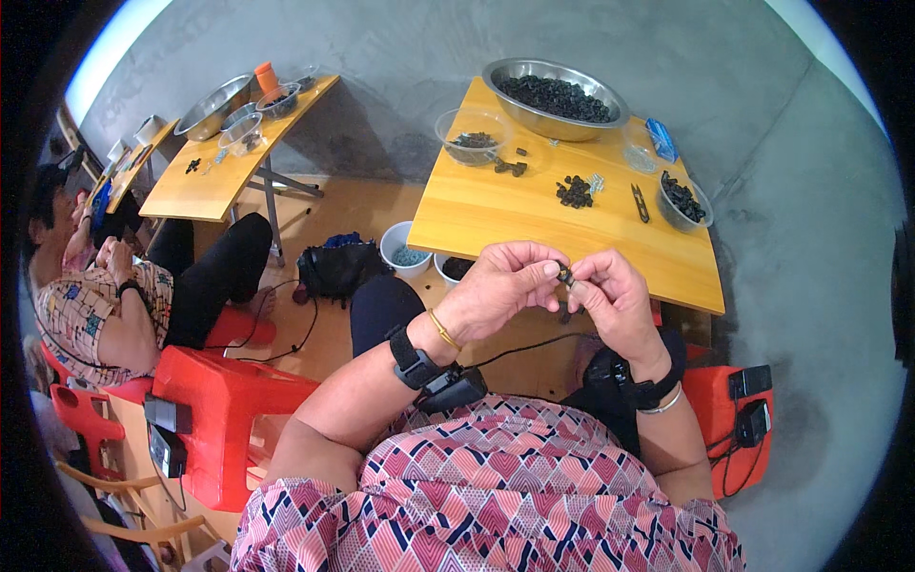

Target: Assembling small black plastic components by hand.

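Observation:
In front of my body, just off the table's near edge, my left hand (505,291) and my right hand (618,297) meet fingertip to fingertip. Between them is a small black piece (564,275), pinched from both sides; fingers cover much of it. Beyond, on the yellow wooden table (515,214), lies a pile of similar black pieces (575,193) beside a few small clear bits (597,181). A pair of dark thread snips (640,203) rests to the right of that pile. Loose black pieces (511,168) sit near a clear plastic bowl (446,129).
A large steel bowl (618,112) heaped with black pieces stands at the back, a smaller bowl (688,221) at the right edge. White buckets (408,271) and a black bag (334,272) are on the floor. A co-worker (95,324) sits left, near another table (191,195) and a red stool (205,419).

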`<state>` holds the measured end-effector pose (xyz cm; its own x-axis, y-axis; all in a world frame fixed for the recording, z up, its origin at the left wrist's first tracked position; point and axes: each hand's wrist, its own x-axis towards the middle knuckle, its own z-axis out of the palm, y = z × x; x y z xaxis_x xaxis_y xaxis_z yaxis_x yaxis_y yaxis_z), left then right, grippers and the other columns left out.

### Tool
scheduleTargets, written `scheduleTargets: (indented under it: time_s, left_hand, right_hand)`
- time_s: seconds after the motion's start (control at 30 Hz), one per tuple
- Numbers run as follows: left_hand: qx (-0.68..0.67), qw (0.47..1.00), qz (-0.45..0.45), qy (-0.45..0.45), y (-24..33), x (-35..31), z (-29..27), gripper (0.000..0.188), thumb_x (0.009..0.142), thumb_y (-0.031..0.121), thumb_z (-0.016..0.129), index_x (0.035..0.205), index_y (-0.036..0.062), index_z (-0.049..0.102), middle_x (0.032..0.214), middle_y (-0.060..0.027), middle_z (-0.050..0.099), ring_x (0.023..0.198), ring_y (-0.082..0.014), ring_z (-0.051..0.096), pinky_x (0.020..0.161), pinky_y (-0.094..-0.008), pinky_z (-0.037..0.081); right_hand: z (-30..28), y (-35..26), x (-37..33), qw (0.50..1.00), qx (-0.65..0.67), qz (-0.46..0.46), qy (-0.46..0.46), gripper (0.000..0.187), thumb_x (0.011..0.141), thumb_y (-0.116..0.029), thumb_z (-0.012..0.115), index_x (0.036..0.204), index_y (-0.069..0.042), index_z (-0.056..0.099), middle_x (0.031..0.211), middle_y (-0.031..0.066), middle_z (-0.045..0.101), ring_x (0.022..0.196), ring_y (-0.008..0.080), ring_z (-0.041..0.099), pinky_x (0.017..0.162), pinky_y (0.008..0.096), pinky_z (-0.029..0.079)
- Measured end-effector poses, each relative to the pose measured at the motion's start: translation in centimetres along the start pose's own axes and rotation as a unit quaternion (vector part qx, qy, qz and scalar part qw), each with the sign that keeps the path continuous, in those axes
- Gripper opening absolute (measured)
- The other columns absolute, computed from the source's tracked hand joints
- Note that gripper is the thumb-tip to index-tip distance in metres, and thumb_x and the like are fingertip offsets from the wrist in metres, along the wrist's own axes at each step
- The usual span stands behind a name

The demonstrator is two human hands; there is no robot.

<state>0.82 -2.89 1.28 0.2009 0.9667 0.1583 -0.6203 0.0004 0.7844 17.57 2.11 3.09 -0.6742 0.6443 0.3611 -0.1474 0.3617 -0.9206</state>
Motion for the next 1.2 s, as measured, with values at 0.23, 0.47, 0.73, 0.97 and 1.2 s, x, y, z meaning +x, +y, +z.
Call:
scheduleTargets:
  time_s: [0.23, 0.47, 0.73, 0.97, 1.2]
  left_hand:
    - [-0.040, 0.999, -0.008, 0.034, -0.3, 0.2, 0.4, 0.018, 0.085, 0.008, 0.048, 0.099, -0.0008, 0.055, 0.087, -0.0086, 0.058, 0.073, -0.0169, 0.058, 0.068, -0.0269, 0.050]
    - [-0.051, 0.999, -0.003, 0.020, -1.0, 0.3, 0.1, 0.019, 0.085, 0.007, 0.048, 0.101, -0.0008, 0.054, 0.088, -0.0095, 0.058, 0.072, -0.0168, 0.058, 0.066, -0.0264, 0.051]
    - [-0.045, 0.999, -0.007, -0.001, -1.0, 0.3, 0.4, 0.020, 0.085, 0.008, 0.047, 0.101, -0.0007, 0.054, 0.090, -0.0100, 0.058, 0.073, -0.0163, 0.058, 0.066, -0.0268, 0.051]
    - [-0.028, 1.000, -0.001, 0.002, -0.6, 0.0, 0.7, 0.021, 0.084, 0.008, 0.049, 0.104, 0.0000, 0.053, 0.092, -0.0097, 0.058, 0.075, -0.0161, 0.058, 0.068, -0.0272, 0.051]
    - [-0.016, 1.000, 0.017, 0.003, -0.8, 0.0, 0.9, 0.022, 0.083, 0.007, 0.051, 0.104, 0.0019, 0.053, 0.092, -0.0088, 0.058, 0.077, -0.0149, 0.058, 0.068, -0.0270, 0.051]
  right_hand:
    - [0.7, 0.4, 0.0, 0.991, -0.102, -0.077, 0.028, 0.008, 0.079, 0.002, 0.052, 0.084, -0.002, 0.047, 0.074, 0.0029, 0.051, 0.066, 0.0074, 0.050, 0.058, 0.0199, 0.042]
    - [0.8, 0.7, -0.4, 0.985, -0.113, -0.114, 0.069, 0.008, 0.078, 0.002, 0.053, 0.083, -0.002, 0.047, 0.073, 0.0042, 0.051, 0.065, 0.0100, 0.052, 0.059, 0.0218, 0.043]
    - [0.6, 0.1, 0.0, 0.954, -0.212, -0.207, 0.046, 0.010, 0.076, 0.000, 0.056, 0.081, -0.003, 0.048, 0.073, 0.0072, 0.052, 0.063, 0.0157, 0.053, 0.056, 0.0240, 0.043]
    - [0.7, 0.0, -0.2, 0.950, -0.221, -0.213, 0.051, 0.012, 0.074, 0.003, 0.057, 0.079, -0.003, 0.048, 0.074, 0.0067, 0.052, 0.062, 0.0148, 0.053, 0.055, 0.0238, 0.042]
    - [1.5, -0.3, -0.3, 0.968, -0.176, -0.163, 0.078, 0.012, 0.073, 0.004, 0.056, 0.077, -0.003, 0.048, 0.073, 0.0058, 0.050, 0.061, 0.0137, 0.052, 0.055, 0.0233, 0.042]
